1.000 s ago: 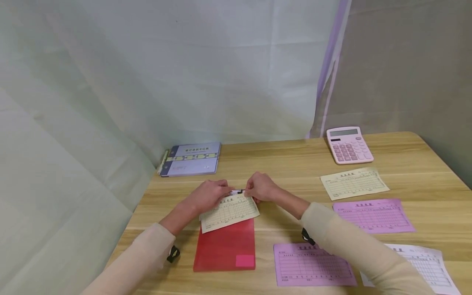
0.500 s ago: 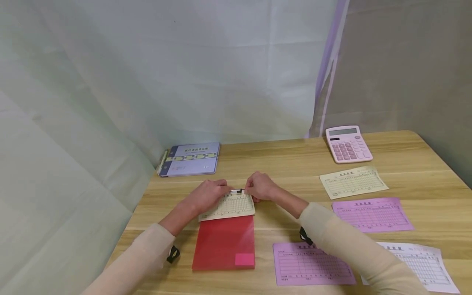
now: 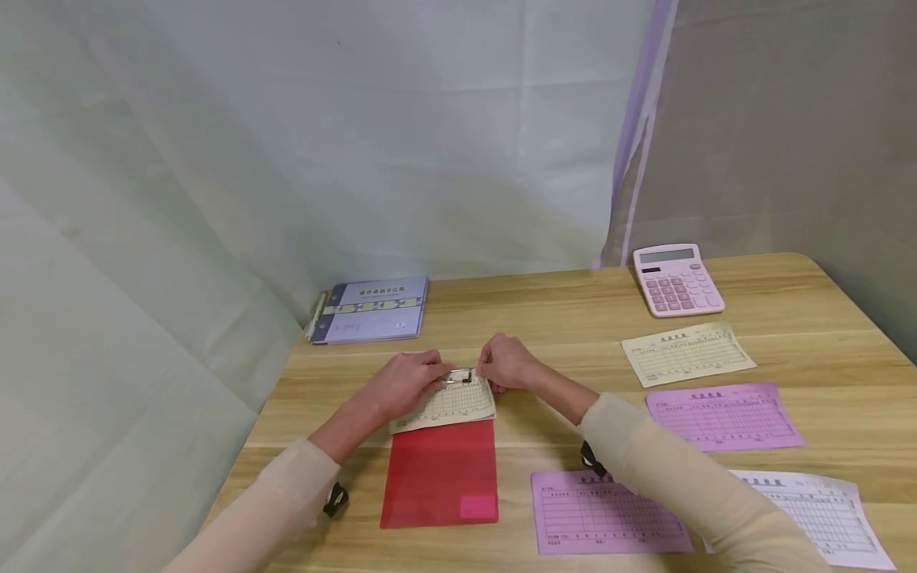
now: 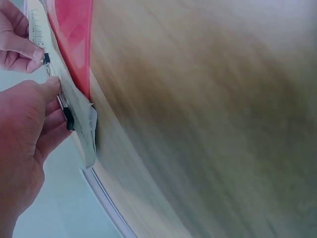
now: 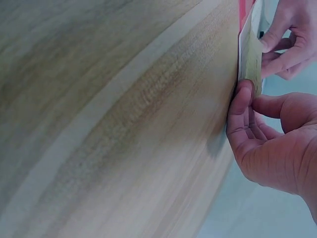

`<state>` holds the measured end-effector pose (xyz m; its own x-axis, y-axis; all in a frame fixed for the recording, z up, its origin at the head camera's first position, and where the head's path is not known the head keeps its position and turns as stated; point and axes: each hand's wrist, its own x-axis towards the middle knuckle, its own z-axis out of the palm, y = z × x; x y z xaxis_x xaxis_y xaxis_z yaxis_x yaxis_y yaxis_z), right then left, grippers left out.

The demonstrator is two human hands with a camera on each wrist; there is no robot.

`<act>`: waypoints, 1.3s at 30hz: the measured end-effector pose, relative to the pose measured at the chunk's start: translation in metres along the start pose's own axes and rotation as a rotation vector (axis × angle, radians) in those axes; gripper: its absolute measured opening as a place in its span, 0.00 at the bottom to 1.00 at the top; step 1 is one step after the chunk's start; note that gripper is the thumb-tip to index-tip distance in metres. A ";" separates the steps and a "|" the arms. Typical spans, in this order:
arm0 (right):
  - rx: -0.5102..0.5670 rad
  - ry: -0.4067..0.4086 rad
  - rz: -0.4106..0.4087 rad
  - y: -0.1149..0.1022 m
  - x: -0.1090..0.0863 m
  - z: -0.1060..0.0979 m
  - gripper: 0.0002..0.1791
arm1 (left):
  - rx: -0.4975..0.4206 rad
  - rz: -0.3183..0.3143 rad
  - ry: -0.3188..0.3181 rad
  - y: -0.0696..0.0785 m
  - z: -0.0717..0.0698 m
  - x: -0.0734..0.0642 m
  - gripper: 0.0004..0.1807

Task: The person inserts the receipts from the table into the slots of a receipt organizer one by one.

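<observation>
A cream-coloured printed form (image 3: 447, 404) lies across the top of a red plastic clip folder (image 3: 440, 477) with a pink label. At the form's upper edge sits the folder's metal clip (image 3: 460, 376), a wire bar with black ends. My left hand (image 3: 408, 383) holds this clip between thumb and fingers, the thumb on the wire in the left wrist view. With thumb and fingertips my right hand (image 3: 507, 362) pinches the form's upper right corner, seen closely in the right wrist view. The folder's top edge is hidden beneath form and hands.
To the right lie a second cream form (image 3: 688, 354), two purple forms (image 3: 723, 418) and a white form (image 3: 824, 509), partly under the right sleeve. A pink calculator (image 3: 677, 280) stands at the back right. A blue account book (image 3: 376, 309) and a pen (image 3: 316, 316) lie back left.
The tilted form has swung straighter and moved up on the folder. The clip's wire has come down over the form's upper edge. Both hands stay nearly in place.
</observation>
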<state>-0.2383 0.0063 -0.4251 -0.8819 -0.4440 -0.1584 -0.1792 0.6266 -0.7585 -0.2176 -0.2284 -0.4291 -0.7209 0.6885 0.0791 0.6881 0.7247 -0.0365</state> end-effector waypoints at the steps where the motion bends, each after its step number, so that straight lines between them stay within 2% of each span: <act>1: 0.002 -0.001 0.001 0.000 0.000 0.000 0.09 | -0.004 0.001 0.006 0.000 0.000 0.000 0.17; 10: 0.028 -0.009 0.028 -0.002 0.001 -0.003 0.08 | 0.027 -0.001 0.011 0.000 0.000 0.002 0.17; 19: 0.024 0.005 0.013 -0.004 0.000 -0.005 0.07 | 0.064 -0.012 0.002 0.001 -0.003 0.003 0.17; 27: 0.039 0.023 0.017 -0.002 0.001 -0.006 0.08 | 0.031 -0.035 -0.010 -0.001 -0.004 0.005 0.17; 34: 0.005 0.123 -0.026 0.005 -0.004 -0.009 0.06 | 0.000 -0.023 -0.014 0.002 -0.002 0.002 0.16; 36: 0.007 0.102 -0.025 0.006 -0.006 -0.011 0.08 | -0.003 -0.026 -0.019 0.003 -0.001 0.000 0.16; 39: 0.076 0.015 0.016 0.004 -0.009 -0.016 0.10 | 0.001 -0.032 -0.014 0.004 -0.001 0.000 0.17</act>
<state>-0.2384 0.0229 -0.4165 -0.8909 -0.4243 -0.1619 -0.1318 0.5826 -0.8020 -0.2149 -0.2250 -0.4283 -0.7440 0.6649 0.0666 0.6642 0.7467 -0.0351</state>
